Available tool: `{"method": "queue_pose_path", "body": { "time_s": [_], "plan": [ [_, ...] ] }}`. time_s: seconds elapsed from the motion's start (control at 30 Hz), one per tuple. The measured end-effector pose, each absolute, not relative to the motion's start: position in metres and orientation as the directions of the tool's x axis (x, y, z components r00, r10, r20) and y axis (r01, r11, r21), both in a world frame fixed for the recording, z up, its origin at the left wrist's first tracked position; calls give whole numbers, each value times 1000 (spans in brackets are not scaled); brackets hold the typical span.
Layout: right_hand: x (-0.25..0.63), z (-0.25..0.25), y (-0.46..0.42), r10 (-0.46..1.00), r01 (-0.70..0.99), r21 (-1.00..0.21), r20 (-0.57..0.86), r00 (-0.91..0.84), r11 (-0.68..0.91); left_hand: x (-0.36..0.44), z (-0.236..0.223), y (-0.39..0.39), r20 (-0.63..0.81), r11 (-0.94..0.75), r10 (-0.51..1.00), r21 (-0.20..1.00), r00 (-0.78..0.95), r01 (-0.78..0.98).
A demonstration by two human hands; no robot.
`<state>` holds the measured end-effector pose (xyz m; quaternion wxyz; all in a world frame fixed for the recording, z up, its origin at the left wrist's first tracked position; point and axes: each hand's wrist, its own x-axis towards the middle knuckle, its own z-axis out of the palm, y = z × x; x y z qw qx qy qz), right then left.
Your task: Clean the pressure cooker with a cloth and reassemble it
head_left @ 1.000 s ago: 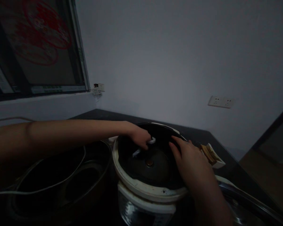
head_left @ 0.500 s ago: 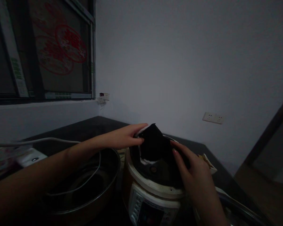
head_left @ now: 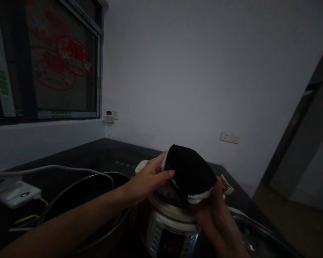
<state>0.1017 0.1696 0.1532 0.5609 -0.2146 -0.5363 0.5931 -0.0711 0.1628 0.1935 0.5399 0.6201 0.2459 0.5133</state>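
A black piece of what looks like cloth [head_left: 191, 172] with white edging is stretched between my hands, over an electric cooker [head_left: 172, 218] with a cream rim and a front control panel. My left hand [head_left: 153, 173] is closed on its left edge, the thumb lying over the black face. At the lower right corner, my right hand [head_left: 218, 215] grips it from below; some of those fingers are hidden behind the cloth. The cloth covers much of the cooker's top.
Left of the cooker stands a large dark pot [head_left: 86, 179] with a white cable [head_left: 70, 167] running across it. A white power strip [head_left: 20, 193] lies further left. A glass lid [head_left: 254, 229] is at right on the dark counter [head_left: 129, 152].
The black cloth has been lifted and turned, so more of its face shows. My right hand has rotated under its lower right edge. The view has shifted slightly right.
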Motion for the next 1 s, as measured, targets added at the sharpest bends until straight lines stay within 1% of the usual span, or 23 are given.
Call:
{"method": "queue_pose_path", "body": {
  "time_s": [0.1,0.2,0.27,0.33,0.37,0.43,0.47,0.5,0.53,0.57,0.63,0.67,0.73,0.8,0.83,0.9,1.0],
  "plan": [
    [87,152,159,958,-542,-834,233,-169,107,-66,190,157,374,-331,837,927,399,-175],
    [81,160,159,991,-601,-798,109,-75,43,-70,189,147,409,-433,806,900,428,-45],
    [87,169,166,998,-600,-798,69,-2,54,-78,186,136,451,-515,815,851,363,99],
    [102,177,181,992,-550,-827,83,90,119,-86,177,122,504,-564,824,773,259,291],
    [112,181,190,984,-500,-850,109,140,166,-89,171,115,534,-578,815,720,225,384],
    [134,188,214,949,-343,-895,211,234,284,-92,154,101,592,-608,774,592,227,529],
    [145,192,228,918,-225,-911,280,281,346,-92,144,97,626,-632,740,519,248,576],
    [155,196,243,878,-61,-910,375,297,410,-90,133,94,666,-659,695,441,271,609],
    [164,200,257,825,165,-871,491,280,462,-87,122,93,710,-687,640,358,293,633],
    [171,204,271,796,402,-791,569,208,460,-82,111,95,754,-709,578,274,313,650],
    [177,210,295,816,624,-673,570,96,397,-70,90,102,832,-758,427,115,355,642],
    [177,212,304,841,694,-624,538,47,360,-63,81,107,864,-783,342,44,370,620],
    [168,212,318,892,777,-550,451,-33,307,-50,66,118,913,-818,159,-92,376,568],
    [156,208,326,925,816,-498,362,-113,294,-43,55,128,927,-805,48,-185,373,564],
    [150,205,329,936,827,-479,321,-147,294,-43,50,131,924,-783,41,-206,380,586],
    [141,198,333,945,839,-453,257,-200,301,-48,41,136,910,-729,86,-220,406,648],
    [136,191,340,950,845,-438,191,-247,308,-61,29,141,902,-665,166,-197,399,721]
  ]
}}
